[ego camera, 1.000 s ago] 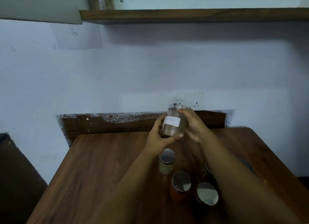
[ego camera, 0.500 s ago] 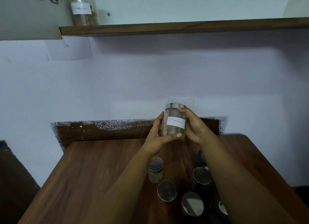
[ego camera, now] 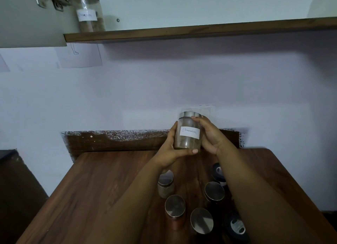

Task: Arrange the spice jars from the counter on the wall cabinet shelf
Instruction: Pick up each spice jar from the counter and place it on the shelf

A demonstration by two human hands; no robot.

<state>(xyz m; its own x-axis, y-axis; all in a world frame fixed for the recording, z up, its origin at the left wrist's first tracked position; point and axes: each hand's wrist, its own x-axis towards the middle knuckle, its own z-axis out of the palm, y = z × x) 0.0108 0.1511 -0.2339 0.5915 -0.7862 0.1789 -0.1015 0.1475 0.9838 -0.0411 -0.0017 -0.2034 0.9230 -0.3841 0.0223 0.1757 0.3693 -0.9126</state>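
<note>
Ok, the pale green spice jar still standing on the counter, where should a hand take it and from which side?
Take the pale green jar round its glass body just below the steel lid, coming from above and from the left. It stands upright with bare counter on its left; the other jars crowd its right and near side. That is a judgement.

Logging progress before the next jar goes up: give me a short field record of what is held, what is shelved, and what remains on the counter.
held: clear glass jar with steel lid and white "Cinnamon" label, upright, above the counter
left hand: grip round the jar's base and side
right hand: grip round the jar's right side
shelved: one clear labelled jar with steel lid at the left end of the wooden wall shelf
on brown wooden counter: at least six lidded jars, partly hidden by the arms
</note>
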